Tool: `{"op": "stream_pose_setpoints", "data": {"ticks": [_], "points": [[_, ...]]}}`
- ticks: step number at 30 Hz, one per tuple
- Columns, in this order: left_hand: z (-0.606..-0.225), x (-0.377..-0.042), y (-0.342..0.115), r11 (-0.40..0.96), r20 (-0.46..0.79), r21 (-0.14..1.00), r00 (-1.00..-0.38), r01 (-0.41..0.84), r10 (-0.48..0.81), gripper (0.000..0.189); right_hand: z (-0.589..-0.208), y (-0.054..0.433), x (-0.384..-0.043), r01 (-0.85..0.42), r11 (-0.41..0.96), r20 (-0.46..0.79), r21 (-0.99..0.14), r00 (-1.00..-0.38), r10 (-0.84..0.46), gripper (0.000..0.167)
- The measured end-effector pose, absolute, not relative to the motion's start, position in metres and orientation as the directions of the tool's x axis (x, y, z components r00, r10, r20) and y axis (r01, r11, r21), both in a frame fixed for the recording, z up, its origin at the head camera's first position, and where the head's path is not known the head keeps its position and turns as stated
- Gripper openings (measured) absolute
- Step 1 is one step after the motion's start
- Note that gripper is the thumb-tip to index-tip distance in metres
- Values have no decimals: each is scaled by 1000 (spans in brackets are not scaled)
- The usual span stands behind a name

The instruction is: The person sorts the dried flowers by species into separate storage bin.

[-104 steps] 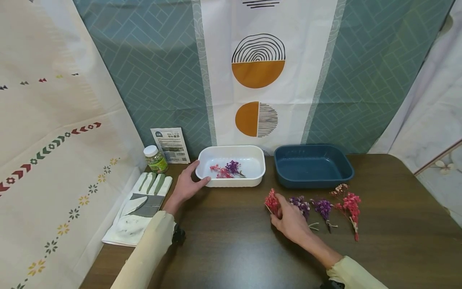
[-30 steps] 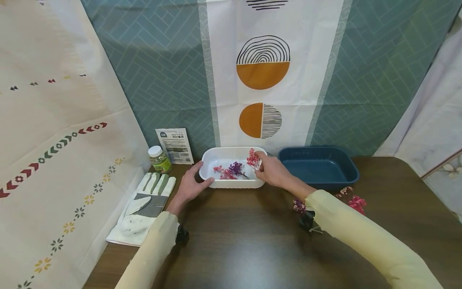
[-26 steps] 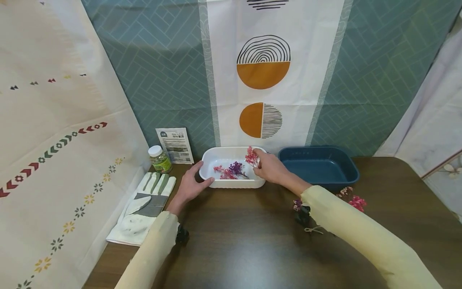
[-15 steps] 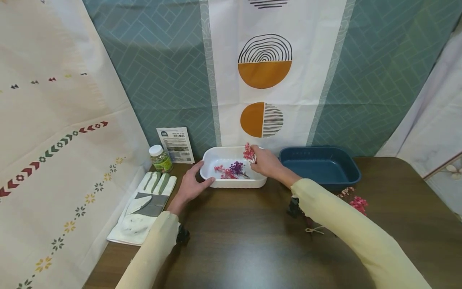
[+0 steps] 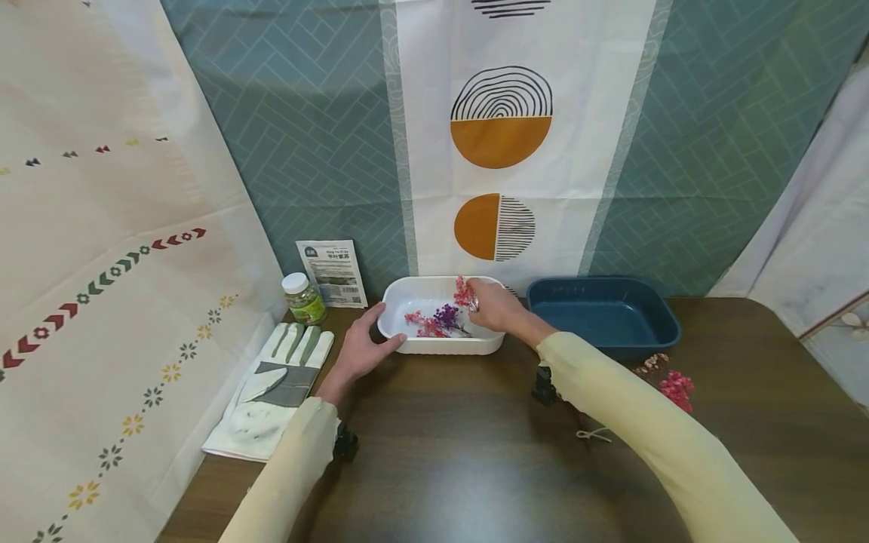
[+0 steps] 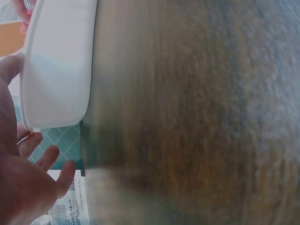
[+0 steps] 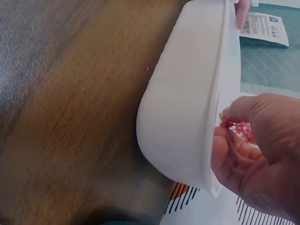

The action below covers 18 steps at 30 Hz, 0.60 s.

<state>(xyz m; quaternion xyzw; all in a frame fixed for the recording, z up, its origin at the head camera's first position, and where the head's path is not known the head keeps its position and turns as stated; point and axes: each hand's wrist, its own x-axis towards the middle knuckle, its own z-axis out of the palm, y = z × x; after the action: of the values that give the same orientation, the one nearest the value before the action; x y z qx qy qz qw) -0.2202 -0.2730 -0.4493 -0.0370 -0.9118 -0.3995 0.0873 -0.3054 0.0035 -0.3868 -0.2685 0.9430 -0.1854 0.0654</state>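
My right hand (image 5: 494,303) pinches a small sprig of pink dried flowers (image 5: 465,292) by the stem, at the right end of the white tray (image 5: 448,345). In the right wrist view the thumb and fingers meet on the sprig (image 7: 241,130) just over the rim. The left hand (image 5: 363,343) steadies the tray's left end, its thumb on the near rim and fingers around the far corner; the left wrist view shows the outer fingers spread off the tray. A pink bunch (image 5: 428,326) and a purple bunch (image 5: 446,315) of dried flowers lie inside the tray.
A dark blue tray (image 5: 604,348) stands right of the white one. Pink flowers (image 5: 676,388) and a tied stem (image 5: 594,434) show around the right sleeve, which hides others. At left are work gloves (image 5: 271,392), a white-lidded jar (image 5: 304,302) and a printed packet (image 5: 333,275).
The right hand took the pink sprig from the table, brought it left over the white tray, and has lowered slightly at its right end. The left hand has stayed on the tray.
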Motion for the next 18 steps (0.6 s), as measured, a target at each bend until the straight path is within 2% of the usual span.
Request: {"op": "stream_pose_setpoints", "data": {"ticks": [7, 18], "points": [[-450, -221, -273, 683, 190, 718, -982, 134, -7, 81, -390, 0, -312, -562, 766, -28, -312, -800, -599, 62], [-448, -220, -271, 682, 188, 719, -982, 132, -8, 80, -395, -5, -313, -500, 789, -113, -358, -815, -568, 63]]}}
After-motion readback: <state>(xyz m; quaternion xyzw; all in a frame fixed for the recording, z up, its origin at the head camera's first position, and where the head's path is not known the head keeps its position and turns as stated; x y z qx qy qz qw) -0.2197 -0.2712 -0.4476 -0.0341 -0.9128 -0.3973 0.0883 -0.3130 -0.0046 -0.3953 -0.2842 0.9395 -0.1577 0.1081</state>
